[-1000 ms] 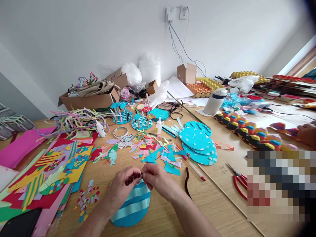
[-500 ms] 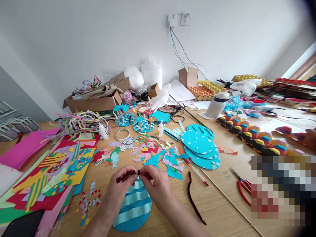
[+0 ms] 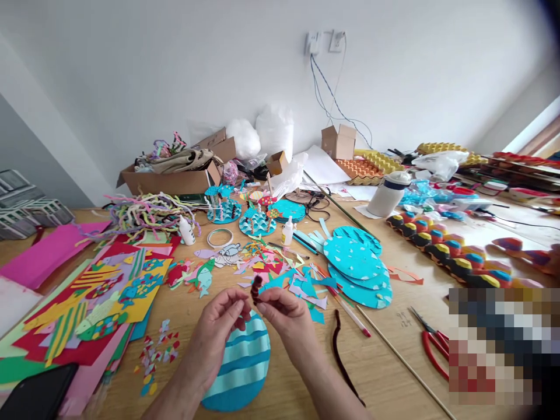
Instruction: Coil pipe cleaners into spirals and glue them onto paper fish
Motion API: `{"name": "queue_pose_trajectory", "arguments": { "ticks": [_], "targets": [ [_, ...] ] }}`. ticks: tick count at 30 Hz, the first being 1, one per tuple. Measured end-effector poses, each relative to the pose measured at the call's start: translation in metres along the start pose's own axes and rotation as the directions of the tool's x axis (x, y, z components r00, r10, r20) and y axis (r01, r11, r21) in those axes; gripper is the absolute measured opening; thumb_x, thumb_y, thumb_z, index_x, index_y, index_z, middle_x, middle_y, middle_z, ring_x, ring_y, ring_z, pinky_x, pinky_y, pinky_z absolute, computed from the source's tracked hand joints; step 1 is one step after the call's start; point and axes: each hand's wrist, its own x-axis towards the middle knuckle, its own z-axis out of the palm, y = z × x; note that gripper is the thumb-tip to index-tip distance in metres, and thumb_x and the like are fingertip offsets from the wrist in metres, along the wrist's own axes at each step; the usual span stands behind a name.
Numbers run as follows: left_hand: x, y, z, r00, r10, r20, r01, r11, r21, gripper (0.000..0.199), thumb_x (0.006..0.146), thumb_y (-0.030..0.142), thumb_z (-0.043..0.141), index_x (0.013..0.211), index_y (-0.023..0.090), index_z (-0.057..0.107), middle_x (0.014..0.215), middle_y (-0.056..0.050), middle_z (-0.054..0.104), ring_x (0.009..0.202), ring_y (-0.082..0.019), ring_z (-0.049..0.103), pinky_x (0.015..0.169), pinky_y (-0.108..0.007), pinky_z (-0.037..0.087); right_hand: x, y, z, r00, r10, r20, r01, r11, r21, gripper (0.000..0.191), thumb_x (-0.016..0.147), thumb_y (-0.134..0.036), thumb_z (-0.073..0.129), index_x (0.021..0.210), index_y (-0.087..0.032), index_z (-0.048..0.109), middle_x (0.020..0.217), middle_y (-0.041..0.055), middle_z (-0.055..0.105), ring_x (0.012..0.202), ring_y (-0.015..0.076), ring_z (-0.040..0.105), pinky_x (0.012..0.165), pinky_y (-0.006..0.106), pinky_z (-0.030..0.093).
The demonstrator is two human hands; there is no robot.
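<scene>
A dark brown pipe cleaner (image 3: 256,287), wound into a short coil, stands up between my hands. My right hand (image 3: 286,318) pinches its lower end between thumb and fingers. Close beside it on the left, my left hand (image 3: 223,318) has its fingers curled and thumb pressed in; whether anything sits between them is hidden. Below both hands lies a blue oval card (image 3: 238,394) with wavy light-blue strips across it. To the right, a second brown pipe cleaner (image 3: 339,350) lies loose on the wooden table, slightly bent.
Paper fish on coloured sheets (image 3: 100,291) lie left, above a black phone (image 3: 39,394). Paper scraps (image 3: 284,280), glue bottles (image 3: 287,231) and blue ovals (image 3: 359,256) spread ahead. At right are a thin stick (image 3: 402,359), red-handled scissors (image 3: 433,350) and painted egg-carton strips (image 3: 446,248).
The coiled pipe cleaner, earlier mostly inside my left hand, now stands upright in my right fingertips. My left fingers have moved off it slightly. The view has shifted a little.
</scene>
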Motion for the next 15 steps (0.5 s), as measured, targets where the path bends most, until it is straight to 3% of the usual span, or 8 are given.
{"name": "queue_pose_trajectory", "arguments": {
  "ticks": [4, 9, 12, 15],
  "targets": [
    [-0.001, -0.003, 0.002, 0.993, 0.002, 0.121, -0.003, 1.000, 0.006, 0.018, 0.079, 0.033, 0.057, 0.083, 0.016, 0.061, 0.071, -0.001, 0.057, 0.067, -0.013, 0.051, 0.059, -0.024, 0.040, 0.003, -0.005, 0.000, 0.993, 0.099, 0.060, -0.108, 0.981, 0.162, 0.020, 0.060, -0.038, 0.074, 0.064, -0.021, 0.063, 0.061, -0.0009, 0.062, 0.058, 0.0152, 0.058, 0.056, 0.027, 0.049],
    [0.002, -0.003, 0.005, 0.993, -0.013, 0.116, 0.008, 0.999, 0.043, 0.015, 0.076, 0.030, 0.059, 0.077, 0.015, 0.062, 0.066, 0.000, 0.055, 0.063, -0.012, 0.049, 0.057, -0.022, 0.038, 0.003, -0.005, 0.002, 0.989, 0.068, 0.130, -0.100, 0.962, 0.255, 0.016, 0.063, -0.034, 0.073, 0.065, -0.022, 0.062, 0.057, -0.0035, 0.059, 0.051, 0.0131, 0.056, 0.052, 0.026, 0.048],
    [0.003, -0.002, 0.003, 0.993, -0.023, 0.119, 0.017, 0.998, 0.052, 0.015, 0.074, 0.030, 0.060, 0.074, 0.015, 0.062, 0.062, 0.001, 0.055, 0.060, -0.011, 0.048, 0.054, -0.021, 0.036, 0.003, -0.001, 0.003, 0.997, -0.011, 0.071, -0.002, 0.984, 0.178, 0.011, 0.064, -0.028, 0.071, 0.064, -0.022, 0.062, 0.059, -0.0027, 0.059, 0.054, 0.0128, 0.056, 0.052, 0.024, 0.046],
    [0.004, -0.002, 0.002, 0.992, -0.055, 0.115, 0.052, 0.998, 0.034, 0.017, 0.071, 0.032, 0.064, 0.071, 0.015, 0.061, 0.060, 0.002, 0.055, 0.057, -0.010, 0.047, 0.052, -0.021, 0.035, 0.002, 0.003, 0.001, 0.995, -0.103, 0.011, 0.103, 0.995, -0.009, 0.006, 0.065, -0.022, 0.068, 0.062, -0.020, 0.063, 0.061, -0.0003, 0.060, 0.057, 0.0137, 0.055, 0.052, 0.024, 0.044]
  ]
}}
